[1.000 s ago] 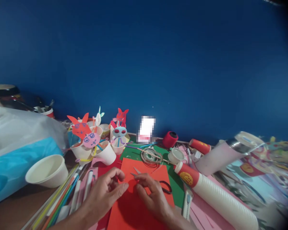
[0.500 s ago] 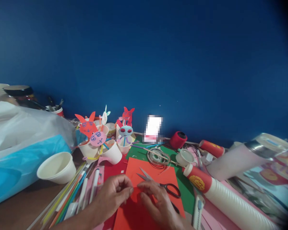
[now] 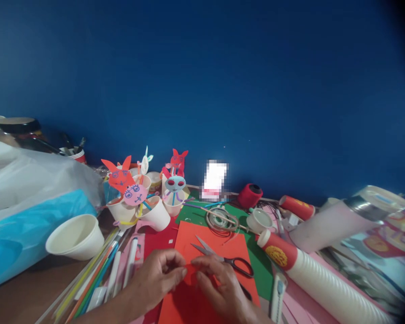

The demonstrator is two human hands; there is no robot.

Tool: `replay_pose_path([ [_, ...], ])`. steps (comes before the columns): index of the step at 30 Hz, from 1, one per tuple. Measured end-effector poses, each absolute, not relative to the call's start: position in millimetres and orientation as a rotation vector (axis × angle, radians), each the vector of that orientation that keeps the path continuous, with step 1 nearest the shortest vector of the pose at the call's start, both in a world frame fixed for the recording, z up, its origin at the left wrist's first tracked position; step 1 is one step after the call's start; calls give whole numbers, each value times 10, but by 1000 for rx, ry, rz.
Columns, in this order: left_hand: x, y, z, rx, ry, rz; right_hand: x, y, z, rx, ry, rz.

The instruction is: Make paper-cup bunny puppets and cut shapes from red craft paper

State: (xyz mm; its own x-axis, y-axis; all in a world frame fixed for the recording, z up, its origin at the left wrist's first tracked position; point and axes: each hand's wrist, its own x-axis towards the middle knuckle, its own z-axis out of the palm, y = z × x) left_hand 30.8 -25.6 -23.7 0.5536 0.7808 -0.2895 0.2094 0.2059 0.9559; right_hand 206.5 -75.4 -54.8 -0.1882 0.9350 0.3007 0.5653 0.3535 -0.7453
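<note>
Both hands are staying put since a moment ago; the left hand (image 3: 158, 276) and right hand (image 3: 219, 285) are pinching a small red paper piece (image 3: 190, 268) over the orange sheet (image 3: 209, 252); the scissors (image 3: 222, 258) are lying untouched beside them.

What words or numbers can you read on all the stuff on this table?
No words or numbers can be read.
Red band on the stack of paper cups: a yellow round emblem, too blurred to read.
Red tube behind it: yellow marks, too small to read.
White card by the wall: blurred out.
Printed sheet at right: red and yellow badges, unreadable.
Paper faces on the cups: drawn eyes and mouths only, no letters.
</note>
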Motion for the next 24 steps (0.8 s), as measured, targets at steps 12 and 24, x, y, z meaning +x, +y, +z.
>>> replay_pose_path([
  [12, 310, -253, -131, 1036, 946, 451, 2020, -745, -456, -1322, -1596, 975],
  [24, 216, -142, -14, 1254, 1021, 626, 2083, -716, -430, -1389, -1624, 918],
])
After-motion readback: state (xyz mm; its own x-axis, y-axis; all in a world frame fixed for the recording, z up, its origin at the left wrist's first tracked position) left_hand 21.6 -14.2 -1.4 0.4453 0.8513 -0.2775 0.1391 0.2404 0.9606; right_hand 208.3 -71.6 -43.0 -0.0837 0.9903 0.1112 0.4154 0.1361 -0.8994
